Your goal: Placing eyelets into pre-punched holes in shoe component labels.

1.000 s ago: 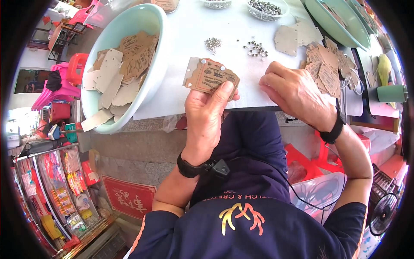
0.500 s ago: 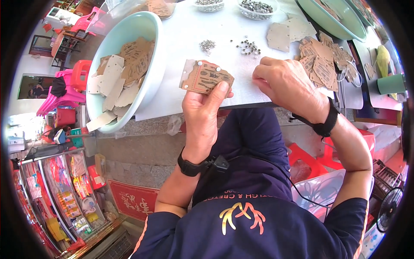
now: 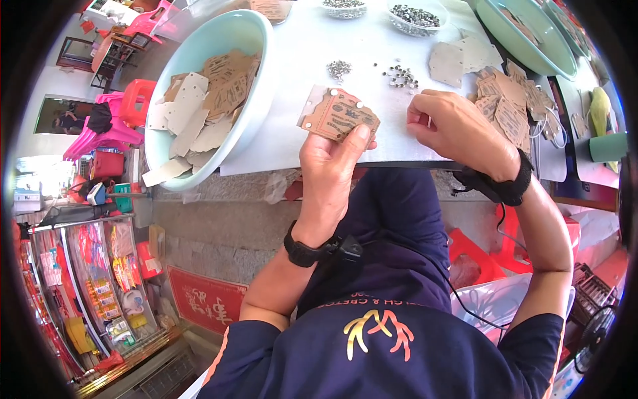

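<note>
My left hand [image 3: 330,176] grips a brown printed cardboard piece [image 3: 340,114] between thumb and fingers, just over the table's near edge. Small round silvery-white studs sit along its margin, and a paler flap shows at its left. To the right, my right hand [image 3: 465,130] hovers by the table edge with its fingers curled together; whatever is in them, if anything, is hidden. Beyond the hands lie a small heap of silver metal bits [image 3: 338,70] and a scatter of darker metal caps [image 3: 401,77].
At left a pale green basin [image 3: 264,93] holds brown and grey card pieces. Two clear tubs of metal parts [image 3: 343,9] [image 3: 419,29] stand at the back. Grey boards [image 3: 446,64], a heap of brown cards [image 3: 503,110] and another basin [image 3: 528,50] lie right, near a white cable [image 3: 553,130].
The whole view has shifted, so things appear farther right. The cardboard piece is turned slightly clockwise in my left hand. My right hand's fingers are curled in a little more.
</note>
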Available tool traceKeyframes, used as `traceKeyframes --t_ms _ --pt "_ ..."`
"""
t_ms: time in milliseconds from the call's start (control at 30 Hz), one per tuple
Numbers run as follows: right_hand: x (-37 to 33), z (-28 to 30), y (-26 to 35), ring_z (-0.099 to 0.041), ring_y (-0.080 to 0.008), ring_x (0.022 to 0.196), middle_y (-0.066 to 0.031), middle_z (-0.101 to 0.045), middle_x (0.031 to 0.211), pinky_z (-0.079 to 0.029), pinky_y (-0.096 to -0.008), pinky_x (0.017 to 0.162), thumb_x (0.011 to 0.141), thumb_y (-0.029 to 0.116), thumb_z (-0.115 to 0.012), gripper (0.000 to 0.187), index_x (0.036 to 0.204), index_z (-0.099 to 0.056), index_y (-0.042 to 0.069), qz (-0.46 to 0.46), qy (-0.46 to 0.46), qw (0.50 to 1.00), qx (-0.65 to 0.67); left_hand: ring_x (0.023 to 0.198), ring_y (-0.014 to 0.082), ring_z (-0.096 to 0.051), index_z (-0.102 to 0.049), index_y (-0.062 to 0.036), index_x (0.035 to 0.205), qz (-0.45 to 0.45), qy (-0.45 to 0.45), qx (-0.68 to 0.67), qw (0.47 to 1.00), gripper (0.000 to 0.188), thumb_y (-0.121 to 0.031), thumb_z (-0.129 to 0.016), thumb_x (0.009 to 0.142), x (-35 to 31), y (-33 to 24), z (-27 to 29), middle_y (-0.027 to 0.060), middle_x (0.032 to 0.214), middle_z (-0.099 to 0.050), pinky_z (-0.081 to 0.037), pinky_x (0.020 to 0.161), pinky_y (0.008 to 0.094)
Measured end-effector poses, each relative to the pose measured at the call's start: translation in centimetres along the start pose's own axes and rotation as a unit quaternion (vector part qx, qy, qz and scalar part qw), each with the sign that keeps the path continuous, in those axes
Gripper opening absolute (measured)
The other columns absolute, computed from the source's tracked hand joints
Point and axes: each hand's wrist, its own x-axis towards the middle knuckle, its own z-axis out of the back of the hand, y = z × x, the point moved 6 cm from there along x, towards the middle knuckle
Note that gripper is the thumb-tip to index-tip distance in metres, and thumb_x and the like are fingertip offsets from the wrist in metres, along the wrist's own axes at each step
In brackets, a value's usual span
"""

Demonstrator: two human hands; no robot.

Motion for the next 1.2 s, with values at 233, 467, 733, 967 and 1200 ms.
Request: traceKeyframes --t_ms 233,467,733,967,1200 --pt "-0.3 -0.1 0.0 -0.062 -0.0376 0.076 -0.0181 -0.062 0.077 -0.048 -0.0430 0.069 0.080 0.011 -0.060 0.013 0.081 -0.060 -0.002 0.003 -0.015 1.000 0.025 0.096 0.0147 -0.062 -0.056 0.0000 0.119 0.001 0.002 0.002 1.000 0.025 -0.002 -0.057 0.094 0.1 0.1 0.0 0.0076 0.107 -0.063 -0.053 0.082 0.0338" --pt "-0.7 0.0 -0.1 -0.062 -0.0377 0.075 -0.0178 -0.062 0.078 -0.049 -0.0433 0.068 0.079 0.010 -0.059 0.012 0.080 -0.059 -0.001 0.016 -0.042 0.999 0.011 0.094 0.0169 -0.063 -0.057 0.0015 0.117 0.006 0.023 0.024 0.999 0.023 -0.002 -0.055 0.094 0.1 0.2 0.0 0.0093 0.106 -0.064 -0.053 0.084 0.0354" --pt "-0.7 0.0 0.1 -0.062 -0.0379 0.074 -0.0184 -0.063 0.078 -0.049 -0.0434 0.068 0.077 0.010 -0.059 0.011 0.079 -0.058 -0.001 0.031 -0.043 0.998 -0.026 0.094 0.0201 -0.064 -0.055 0.0020 0.119 0.052 -0.005 -0.008 0.999 0.025 -0.004 -0.054 0.095 -0.2 -0.4 0.0 0.0115 0.108 -0.064 -0.053 0.088 0.0376" --pt "-1.1 0.1 1.8 -0.059 -0.0199 0.060 -0.0087 -0.061 0.069 -0.048 -0.0337 0.057 0.081 0.014 -0.066 0.013 0.086 -0.064 0.002 -0.072 -0.090 0.972 0.204 0.098 0.0184 -0.062 -0.055 0.0003 0.120 0.020 -0.011 0.003 1.000 0.025 -0.006 -0.054 0.096 -0.1 -0.4 -0.2 0.0093 0.109 -0.063 -0.053 0.089 0.0376" --pt "-1.7 -2.6 1.3 -0.051 -0.0067 0.058 -0.0005 -0.059 0.069 -0.043 -0.0237 0.053 0.084 0.011 -0.068 0.009 0.088 -0.066 0.004 -0.096 -0.185 0.915 0.346 0.101 0.0169 -0.061 -0.054 0.0004 0.121 -0.034 0.017 0.015 0.999 0.026 -0.007 -0.054 0.097 0.1 -0.5 -1.3 0.0090 0.112 -0.062 -0.051 0.090 0.0363"
